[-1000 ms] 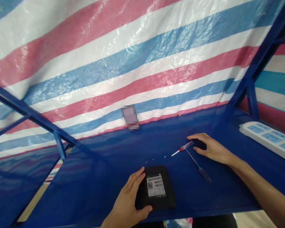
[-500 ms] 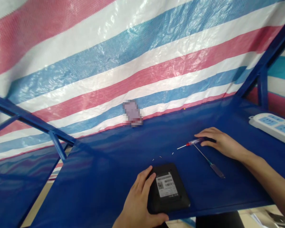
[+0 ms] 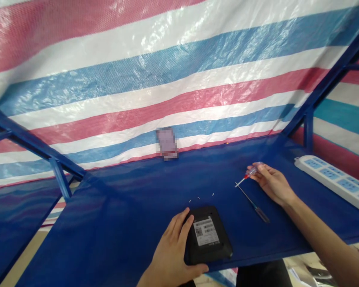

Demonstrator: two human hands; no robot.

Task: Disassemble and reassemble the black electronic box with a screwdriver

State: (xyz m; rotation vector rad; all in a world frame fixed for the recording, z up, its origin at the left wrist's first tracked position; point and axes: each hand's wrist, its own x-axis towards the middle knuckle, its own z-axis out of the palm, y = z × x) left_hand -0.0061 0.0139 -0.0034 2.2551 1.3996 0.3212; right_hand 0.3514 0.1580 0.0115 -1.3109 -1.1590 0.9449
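Observation:
A flat black electronic device (image 3: 224, 239) with a white barcode label (image 3: 207, 231) lies near the front edge of the blue table. My left hand (image 3: 172, 247) grips its left side, fingers along the far corner and thumb at the near edge. In my right hand (image 3: 272, 181) is a screwdriver (image 3: 245, 177) with a clear handle and red collar, its tip angled down to the left. Below it, a second screwdriver (image 3: 253, 204) with a dark handle lies on the table. Three small screws (image 3: 198, 197) lie beyond the device.
A white power strip (image 3: 335, 177) lies along the right side of the blue table (image 3: 122, 215). Striped plastic sheeting (image 3: 143, 107) hangs behind, with a blurred rectangle (image 3: 167, 143) at its foot. Blue metal struts (image 3: 60, 177) stand at left and right.
My right hand has picked the clear-handled screwdriver up off the table and tilted it, tip down. My left hand stays on the device. The view has shifted slightly to the right.

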